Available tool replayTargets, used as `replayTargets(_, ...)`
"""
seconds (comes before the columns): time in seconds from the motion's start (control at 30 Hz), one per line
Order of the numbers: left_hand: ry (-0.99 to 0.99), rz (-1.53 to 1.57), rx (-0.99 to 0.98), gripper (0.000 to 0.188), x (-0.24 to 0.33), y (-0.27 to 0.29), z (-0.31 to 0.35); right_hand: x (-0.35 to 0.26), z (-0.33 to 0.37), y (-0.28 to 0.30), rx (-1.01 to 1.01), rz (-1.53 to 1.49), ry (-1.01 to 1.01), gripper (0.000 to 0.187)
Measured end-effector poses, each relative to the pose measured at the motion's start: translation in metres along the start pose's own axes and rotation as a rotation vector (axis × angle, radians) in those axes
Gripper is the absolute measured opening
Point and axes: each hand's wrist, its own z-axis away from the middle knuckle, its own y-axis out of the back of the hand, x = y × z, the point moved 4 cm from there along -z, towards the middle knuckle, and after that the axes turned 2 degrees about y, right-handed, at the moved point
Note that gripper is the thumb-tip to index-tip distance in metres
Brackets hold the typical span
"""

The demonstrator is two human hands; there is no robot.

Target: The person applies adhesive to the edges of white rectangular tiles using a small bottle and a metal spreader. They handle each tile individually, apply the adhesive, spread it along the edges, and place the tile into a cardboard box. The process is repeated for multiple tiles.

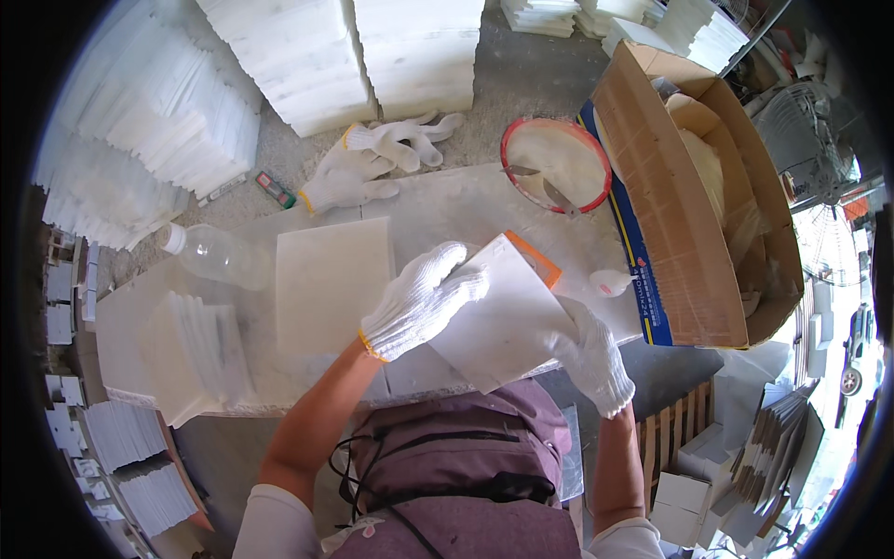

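A square white stone tile (507, 321) sits tilted in the middle of the frame, just right of centre, held above the near edge of the pale tabletop (447, 200). It looks like polished marble: stiff, fairly heavy for its thickness, and smooth enough to slide. An orange pad or block (543, 265) peeks out behind its upper right corner.

The left hand (419, 300), in a white knit glove, lies flat on the tile's upper left face, fingers (456, 264) pressed together and pointing toward the upper right. The right hand (591, 359), gloved the same way, cups the tile's lower right edge from beneath, its fingers wrapped under the slab so their tips are hidden.

Judged from its look, the tile will not flex but could chip at a corner or crack if dropped on an edge, so the sound hold is along two opposite edges with a palm supporting from below, which the knit gloves help by adding grip.

Left of centre a second tile (331, 284) lies flat on the tabletop, with a clear plastic bottle (214, 253) beside it and a fanned stack of tiles (196, 349) at lower left. A spare pair of gloves (372, 163) lies above, and a red-rimmed bowl (556, 163) stands at upper right beside an open cardboard box (689, 224).
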Motion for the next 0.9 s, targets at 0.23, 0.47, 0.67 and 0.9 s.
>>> replayTargets(0.23,-0.009,-0.021,-0.051,0.021,0.012,-0.012,-0.003,0.01,0.014,0.0,0.125,-0.322,-0.118,0.038)
replayTargets(0.47,-0.463,-0.542,0.04,0.026,0.054,-0.018,0.002,0.041,0.043,-0.015,0.215,-0.801,-0.223,0.033)
replayTargets(0.67,-0.436,-0.527,0.038,0.033,0.085,-0.016,0.012,0.034,0.056,-0.026,0.28,-1.033,-0.279,0.021)
replayTargets(0.9,-0.353,-0.327,0.086,0.028,0.088,-0.01,0.02,0.051,0.066,-0.036,0.191,-1.14,-0.302,0.033)
